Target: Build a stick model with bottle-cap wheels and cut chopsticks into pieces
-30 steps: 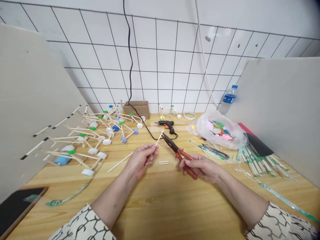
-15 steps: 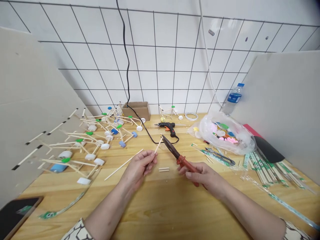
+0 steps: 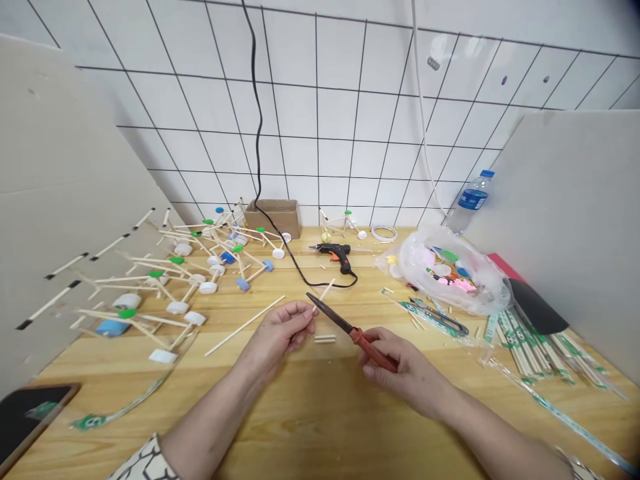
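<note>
Red-handled long-nose pliers point(image 3: 353, 335) are grasped in the right hand point(image 3: 405, 369), their tip held just above the left hand point(image 3: 280, 331). A wooden stick point(image 3: 326, 289) is pinched in the left hand's fingers, and two short stick pieces point(image 3: 325, 339) lie on the table between both hands.

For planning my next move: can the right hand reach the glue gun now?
Probably yes: only the thin black cord lies flat before the glue gun, but the right hand holds the red-handled tool.
</note>
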